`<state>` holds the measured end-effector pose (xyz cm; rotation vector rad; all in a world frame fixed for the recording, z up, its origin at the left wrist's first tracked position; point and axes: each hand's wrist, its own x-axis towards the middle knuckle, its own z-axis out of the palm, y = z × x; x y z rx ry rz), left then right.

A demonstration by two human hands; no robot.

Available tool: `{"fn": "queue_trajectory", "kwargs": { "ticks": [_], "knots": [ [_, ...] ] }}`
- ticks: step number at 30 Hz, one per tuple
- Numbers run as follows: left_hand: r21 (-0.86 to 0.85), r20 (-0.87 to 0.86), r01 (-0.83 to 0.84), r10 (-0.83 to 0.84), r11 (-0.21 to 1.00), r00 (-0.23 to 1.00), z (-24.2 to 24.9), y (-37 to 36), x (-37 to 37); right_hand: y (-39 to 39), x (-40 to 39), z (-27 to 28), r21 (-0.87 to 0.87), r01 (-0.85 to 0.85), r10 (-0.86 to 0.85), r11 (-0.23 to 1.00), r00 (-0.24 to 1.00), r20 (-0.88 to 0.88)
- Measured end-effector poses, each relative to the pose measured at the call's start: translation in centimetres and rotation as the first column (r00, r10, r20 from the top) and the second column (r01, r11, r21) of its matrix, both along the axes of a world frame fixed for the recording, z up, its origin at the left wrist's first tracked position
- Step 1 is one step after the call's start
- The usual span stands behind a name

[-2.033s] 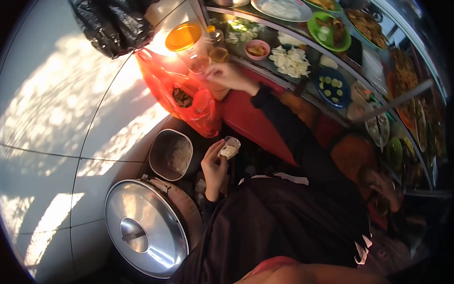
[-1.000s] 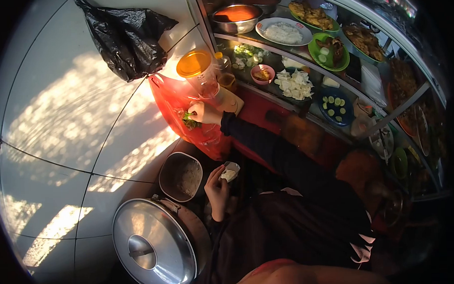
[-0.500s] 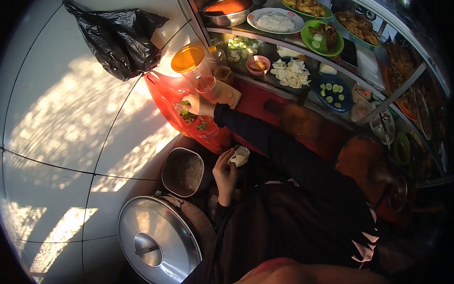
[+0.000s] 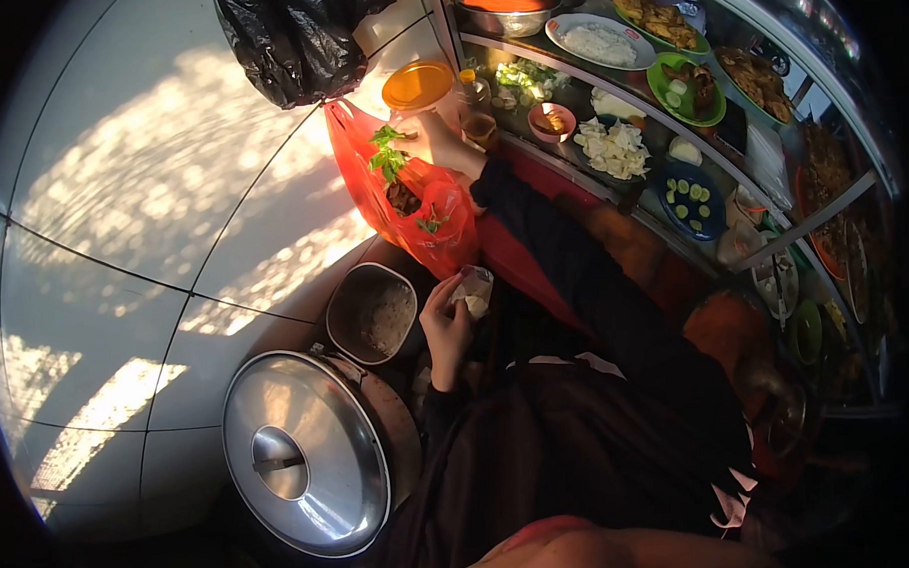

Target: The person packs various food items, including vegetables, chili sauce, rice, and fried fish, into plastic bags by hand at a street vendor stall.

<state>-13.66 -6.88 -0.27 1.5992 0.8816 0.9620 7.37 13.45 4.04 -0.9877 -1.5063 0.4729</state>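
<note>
holding a sprig of green leaves (image 4: 386,152) just above the mouth of the red plastic bag (image 4: 419,217), the right hand (image 4: 432,143) is closed on the stems, its dark sleeve (image 4: 564,260) stretching back toward the body. the bag sags open against the left end of the red counter (image 4: 519,262), with more leaves and something dark inside it. nearer, the left hand (image 4: 444,326) is curled around a small white packet (image 4: 473,289), fingers gripping it just right of the open rice pot (image 4: 371,313). near and left of that pot sits a big round pot under a shiny metal lid (image 4: 298,454) with a handle in its middle. right beside the right hand, on the far side, stands a clear jar with an orange lid (image 4: 418,85), and a black plastic bag (image 4: 296,34) hangs on the tiled wall above it. to the right, behind the glass of the display case, lie a pink bowl (image 4: 551,121), a heap of pale chopped cabbage (image 4: 613,146), a blue plate of cucumber slices (image 4: 690,201), a white plate of rice (image 4: 598,42), a green plate (image 4: 685,88) of food and a metal bowl of red sauce (image 4: 506,4).
</note>
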Motion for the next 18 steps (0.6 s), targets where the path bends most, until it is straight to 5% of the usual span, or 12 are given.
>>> {"fn": "queue_trajectory", "kwargs": {
  "ticks": [1,3,7,11,13,14,15,18],
  "knots": [
    [-0.048,0.040,0.008,-0.006,0.999,0.999,0.1,0.3,0.1,-2.1,0.6,1.7,-0.007,-0.004,0.004,1.000,1.000,-0.001],
    [-0.103,0.108,0.027,-0.015,0.994,0.994,0.2,1.2,0.8,-7.3,0.8,5.4,-0.387,-0.167,0.168,0.907,0.985,-0.033],
    [-0.212,0.240,0.073,-0.021,0.974,0.971,1.2,2.4,2.9,-14.6,0.8,6.1,-0.396,-0.400,0.256,0.827,0.894,-0.368],
    [-0.282,0.284,0.141,-0.058,0.949,0.957,2.0,3.1,5.3,-19.3,1.8,2.8,-0.483,-0.242,0.225,0.841,0.970,-0.094],
    [-0.298,0.213,0.210,-0.149,0.931,0.965,2.9,3.4,5.8,-21.7,1.3,1.2,-0.281,0.084,-0.034,0.956,0.983,0.178],
    [-0.274,0.262,0.246,-0.174,0.930,0.949,3.6,3.2,6.5,-22.8,1.0,1.3,-0.115,0.176,-0.138,0.978,0.952,0.274],
    [-0.250,0.310,0.282,-0.199,0.926,0.930,3.8,3.0,7.2,-23.5,1.2,1.0,-0.124,0.196,-0.156,0.973,0.949,0.272],
    [-0.171,0.273,0.384,-0.331,0.907,0.903,3.4,2.5,9.1,-25.4,1.6,1.2,-0.162,0.370,-0.172,0.915,0.719,0.673]
  ]
}}
